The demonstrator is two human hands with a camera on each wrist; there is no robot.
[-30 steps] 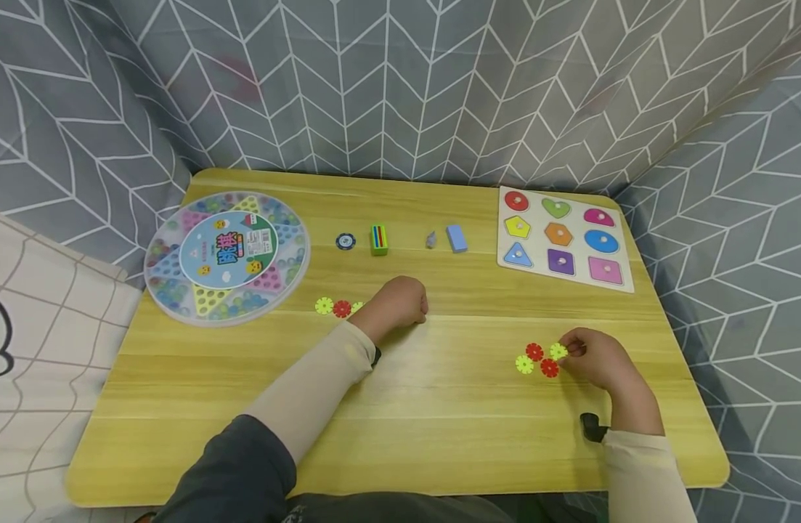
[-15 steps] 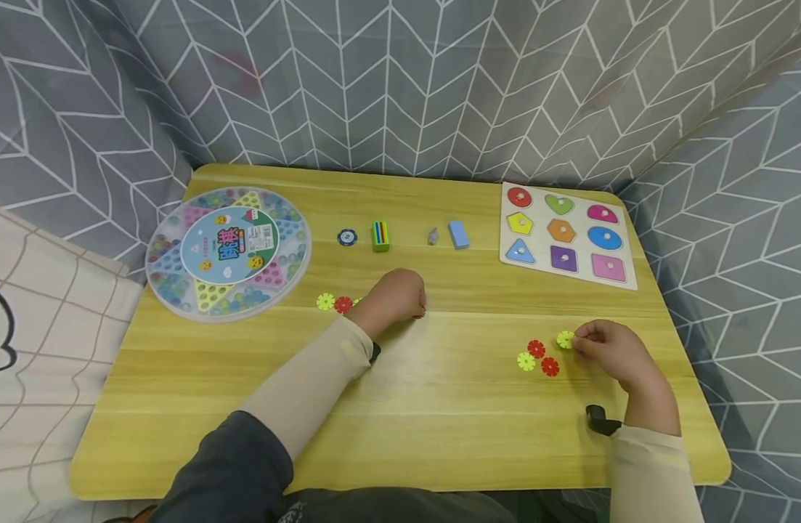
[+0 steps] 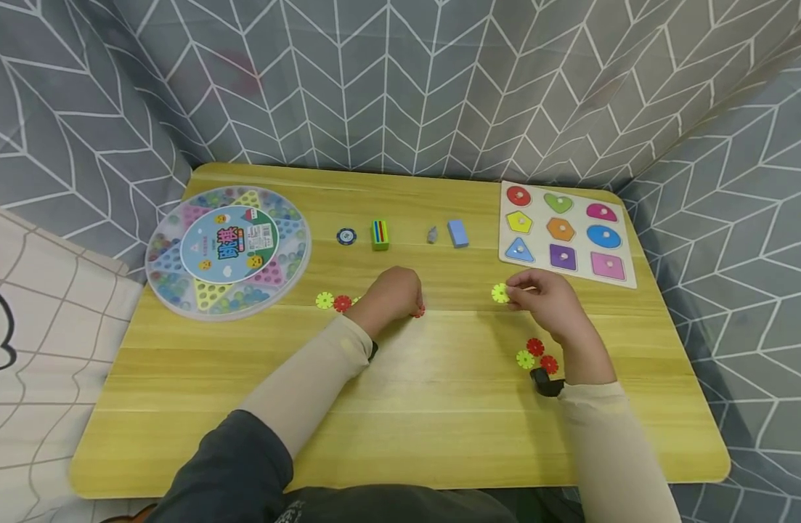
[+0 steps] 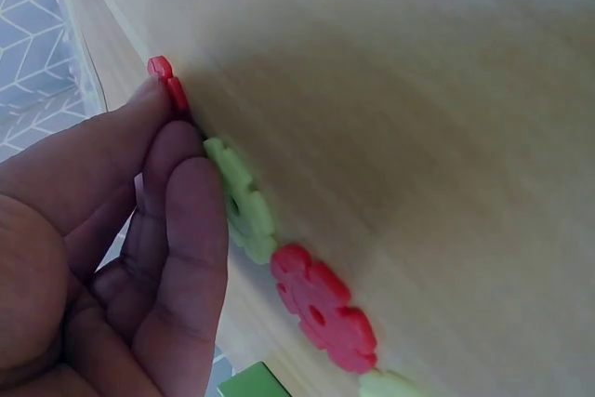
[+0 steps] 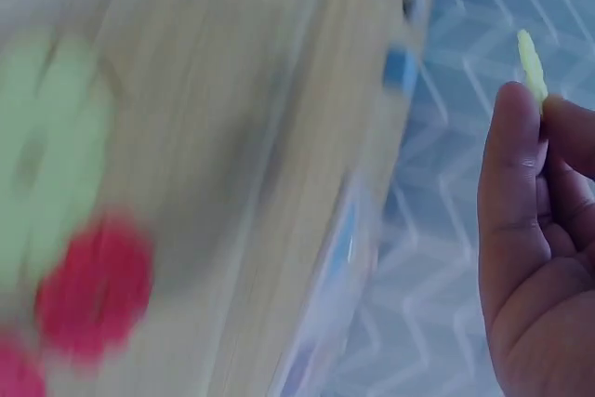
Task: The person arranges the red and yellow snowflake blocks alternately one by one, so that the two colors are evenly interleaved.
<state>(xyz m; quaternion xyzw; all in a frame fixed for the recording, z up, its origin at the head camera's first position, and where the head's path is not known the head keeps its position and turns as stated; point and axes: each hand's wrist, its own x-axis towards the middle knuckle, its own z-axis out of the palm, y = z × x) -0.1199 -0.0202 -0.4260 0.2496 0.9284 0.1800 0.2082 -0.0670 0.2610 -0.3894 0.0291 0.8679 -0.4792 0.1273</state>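
My left hand [image 3: 393, 296] rests low over the table's middle and pinches a red flower-shaped disc [image 4: 169, 83] between thumb and fingertips. Trailing off to its left is a row of similar discs: a yellow-green disc [image 4: 244, 206] against the fingers, a red disc [image 3: 342, 303] and another yellow-green one [image 3: 324, 300]. My right hand [image 3: 549, 303] holds a yellow-green flower disc [image 3: 499, 293] by its edge, raised off the table. Below that hand lie a red disc [image 3: 534, 346], a yellow-green disc [image 3: 525, 359] and a second red disc [image 3: 549, 364], close together.
A round Chinese checkers set [image 3: 226, 250] lies at the back left. Along the back are a dark poker chip [image 3: 346, 236], a green block with coloured stripes [image 3: 380, 235], a small grey piece [image 3: 432, 234] and a blue block [image 3: 458, 233]. A shape puzzle board [image 3: 566, 232] lies back right.
My right hand has picked the yellow-green disc off the right-hand group and carried it left and away from me. The left hand has barely moved; a red edge now shows at its fingertips.
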